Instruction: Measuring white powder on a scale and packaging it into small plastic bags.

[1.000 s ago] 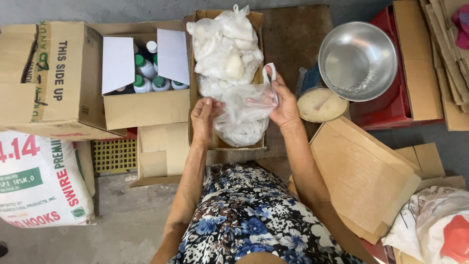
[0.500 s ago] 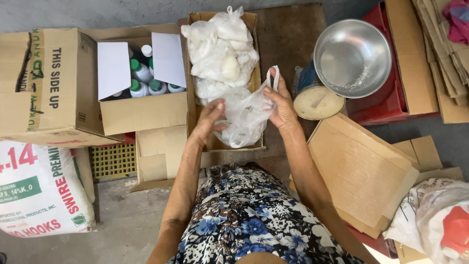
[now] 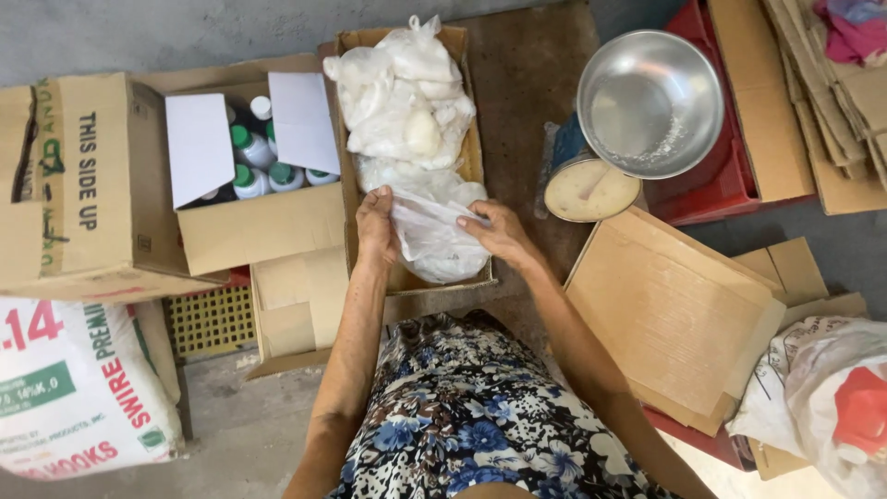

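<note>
Both my hands grip a clear plastic bag (image 3: pixel 432 242) filled with white powder, low over the near end of a shallow cardboard tray (image 3: pixel 473 157). My left hand (image 3: pixel 376 226) holds the bag's left side. My right hand (image 3: pixel 497 231) pinches its top right edge. Several tied bags of white powder (image 3: pixel 402 88) fill the far part of the same tray.
An open carton of green-capped bottles (image 3: pixel 263 166) stands left of the tray, beside a large closed box (image 3: pixel 69 180). A steel bowl (image 3: pixel 650 102) sits on a scale (image 3: pixel 591 185) at the right. Flat cardboard (image 3: pixel 670 310), a printed sack (image 3: pixel 74 388) and a plastic bag (image 3: pixel 822 393) lie around my knees.
My right hand has dropped from the raised bag top down to the bag's right edge, and the bag has sunk lower into the tray. The view has shifted slightly.
</note>
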